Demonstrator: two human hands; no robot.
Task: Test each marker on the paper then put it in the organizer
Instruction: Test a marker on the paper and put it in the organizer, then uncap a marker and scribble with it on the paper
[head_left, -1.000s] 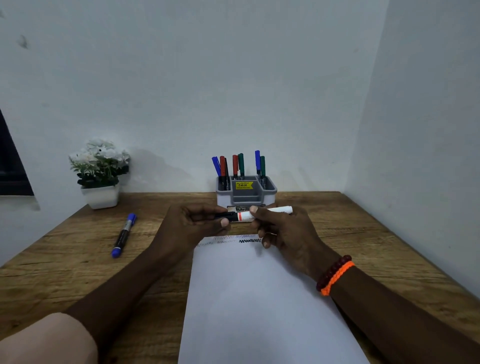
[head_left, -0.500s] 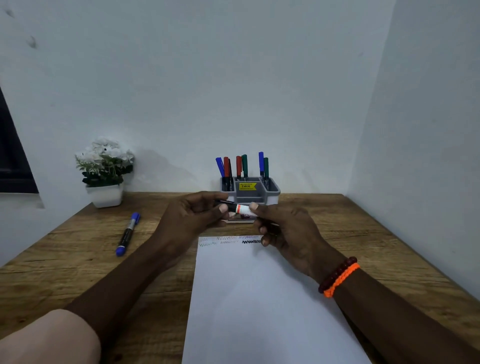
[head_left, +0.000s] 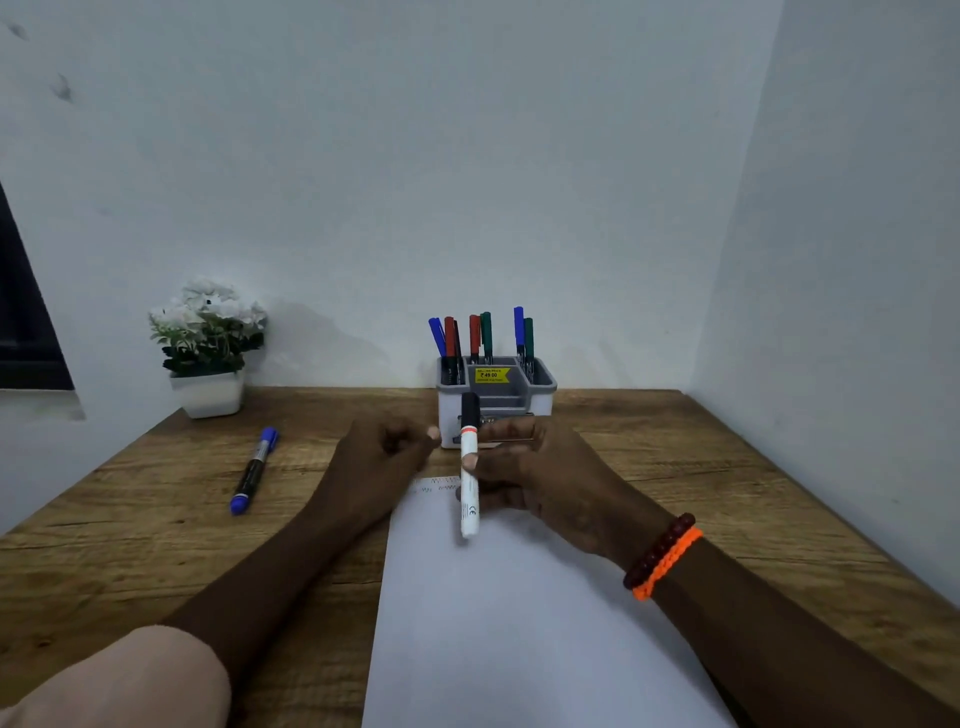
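White-barrelled marker (head_left: 469, 483), black cap on, held near upright over the paper's (head_left: 519, 623) far edge, pinched by right hand (head_left: 524, 480). Left hand (head_left: 382, 454): fingers curled, seemingly holding nothing. Organizer (head_left: 496, 400) behind, holding seven markers. Blue marker (head_left: 254, 470) lies on table (head_left: 156, 519) at left.

Organizer (head_left: 543, 410) behind paper (head_left: 519, 623); loose marker (head_left: 254, 470) left, seemingly before plant (head_left: 208, 348).

One head-worn wide-angle view looks forward and down across the brown wooden desk (head_left: 156, 519) toward the near white corner walls (head_left: 467, 156).
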